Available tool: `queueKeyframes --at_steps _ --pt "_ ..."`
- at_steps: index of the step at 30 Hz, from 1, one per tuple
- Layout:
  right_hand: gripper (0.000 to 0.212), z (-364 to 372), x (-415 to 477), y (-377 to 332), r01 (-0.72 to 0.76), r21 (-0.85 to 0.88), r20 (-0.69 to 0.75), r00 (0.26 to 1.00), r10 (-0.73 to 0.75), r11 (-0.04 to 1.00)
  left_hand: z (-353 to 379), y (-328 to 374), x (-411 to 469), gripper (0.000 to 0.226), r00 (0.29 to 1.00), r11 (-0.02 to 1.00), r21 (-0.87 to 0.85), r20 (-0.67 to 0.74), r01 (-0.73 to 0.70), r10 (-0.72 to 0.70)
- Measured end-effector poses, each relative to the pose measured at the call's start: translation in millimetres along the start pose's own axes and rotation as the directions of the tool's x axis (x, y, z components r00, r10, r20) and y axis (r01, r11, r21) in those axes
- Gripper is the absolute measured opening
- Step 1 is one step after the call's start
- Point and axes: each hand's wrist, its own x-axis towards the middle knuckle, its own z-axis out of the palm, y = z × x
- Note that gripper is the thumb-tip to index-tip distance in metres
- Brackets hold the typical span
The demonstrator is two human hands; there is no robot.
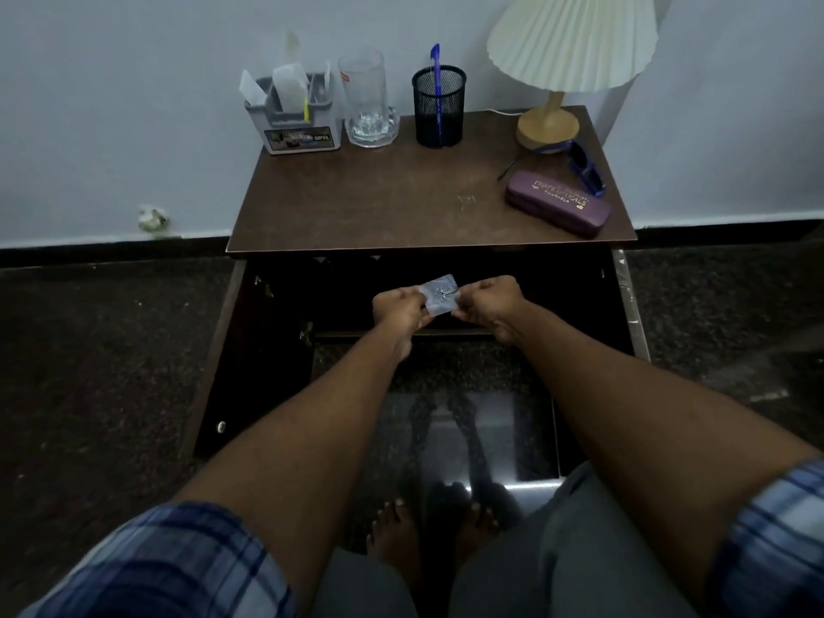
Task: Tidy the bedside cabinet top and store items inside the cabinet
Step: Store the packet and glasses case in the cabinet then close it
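**Checked Shirt, Grey Trousers, Bare Feet**

The left sleeve (169,564) and right sleeve (776,537) are short, with blue and white checks (dark blue lines cross the pale squares). The trousers (579,564) are grey. The left hand (399,312), right hand (488,307) and feet (394,535) are bare.

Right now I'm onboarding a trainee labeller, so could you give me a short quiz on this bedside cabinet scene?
1. True or false: the blue sunglasses lie inside the purple spectacle case.
2. What stands in the black mesh pen holder? A: blue pen; B: scissors; C: toothbrush.
3. Fill in: both hands pinch a small clear ____.
Key: 1 false, they lie outside it; 2 A; 3 packet, pinched by the left hand and the right hand.
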Motion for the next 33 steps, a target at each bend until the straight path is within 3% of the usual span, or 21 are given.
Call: queueKeyframes --at_steps 5,8,13,16,18,19,20,21,23,26,27,28,29,31,33 --pt "0.022 7 32 0 0.022 0.005 -0.059 0.998 -0.022 1.000 10 -4 36 0.015 0.999 0.996 0.086 -0.034 -0.030 0.033" --pt "0.016 11 51 -1 0.002 0.037 -0.078 0.997 0.001 0.999 17 -2 60 0.009 0.992 0.985 0.169 -0.107 -0.042 0.061" --pt "0.029 23 92 5 -0.082 0.180 -0.139 0.984 0.108 0.980 24 -4 99 0.034 0.978 0.930 0.365 -0.180 -0.032 0.105" --pt "0.048 27 107 0 -0.134 0.477 -0.169 0.956 0.240 0.869 30 -4 111 0.050 0.985 0.889 0.458 -0.164 0.024 0.058" --pt "0.046 23 100 -10 -0.098 0.457 -0.279 0.928 0.248 0.884 34 -6 122 0.055 0.989 0.887 0.459 -0.149 0.054 0.017" --pt "0.044 21 93 -18 -0.139 0.645 -0.246 0.894 0.376 0.752 35 -8 125 0.057 0.992 0.889 0.453 -0.127 0.063 -0.006" --pt "0.044 16 96 -20 -0.105 0.875 -0.157 0.862 0.482 0.472 37 -11 127 0.057 0.995 0.894 0.442 -0.100 0.070 -0.028" --pt "0.044 16 99 -24 -0.054 0.972 -0.077 0.845 0.529 0.227 39 -14 131 0.055 0.996 0.898 0.433 -0.083 0.074 -0.043" --pt "0.047 20 103 -23 -0.033 0.962 -0.125 0.827 0.547 0.270 41 -20 136 0.052 0.996 0.908 0.413 -0.072 0.072 -0.046" --pt "0.049 20 114 -17 -0.174 0.826 -0.137 0.861 0.490 0.536 42 -24 146 0.053 0.998 0.918 0.393 -0.059 0.053 -0.032" --pt "0.049 19 116 -16 -0.237 0.665 -0.152 0.886 0.438 0.709 42 -24 148 0.051 0.998 0.922 0.383 -0.055 0.056 -0.037" --pt "0.049 16 119 -12 -0.231 0.332 -0.215 0.925 0.312 0.915 42 -22 146 0.049 0.998 0.924 0.377 -0.049 0.057 -0.041" --pt "0.048 15 114 -14 -0.201 0.020 -0.150 0.968 0.202 0.979 43 -20 144 0.046 0.998 0.925 0.376 -0.043 0.058 -0.045" --pt "0.047 21 121 -9 -0.241 -0.058 0.036 0.969 0.243 0.969 44 -15 135 0.043 0.999 0.925 0.377 -0.021 0.044 -0.039" --pt "0.046 25 121 -10 -0.231 -0.129 0.045 0.970 0.238 0.964 46 -13 129 0.043 1.000 0.926 0.377 -0.009 0.023 -0.021"
